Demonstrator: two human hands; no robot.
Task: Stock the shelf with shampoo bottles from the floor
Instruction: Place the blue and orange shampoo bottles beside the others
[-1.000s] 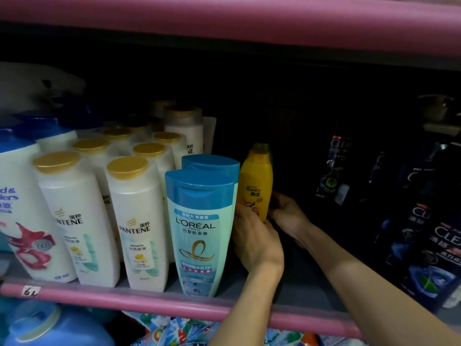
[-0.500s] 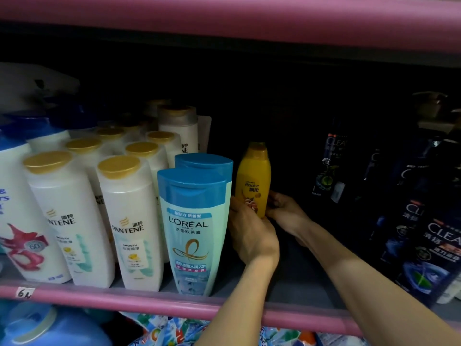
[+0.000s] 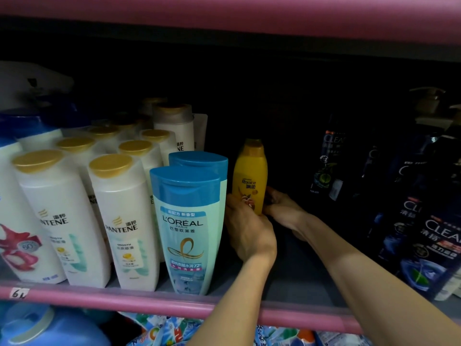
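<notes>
We are gripping the yellow shampoo bottle (image 3: pixel 250 176) near the frame's centre with both hands, left hand (image 3: pixel 247 228) and right hand (image 3: pixel 282 208) curling around its base, standing upright on the shelf (image 3: pixel 294 278) beside the L'Oréal bottles (image 3: pixel 187 221).

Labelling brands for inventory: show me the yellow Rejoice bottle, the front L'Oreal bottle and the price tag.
yellow Rejoice bottle (image 3: pixel 250 171), head view, upper body.
front L'Oreal bottle (image 3: pixel 185 228), head view, label.
price tag (image 3: pixel 19 293), head view, tag face.

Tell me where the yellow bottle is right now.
The yellow bottle stands upright deep on the shelf, centre of the head view, just right of the L'Oreal bottles, held between both hands.
</notes>
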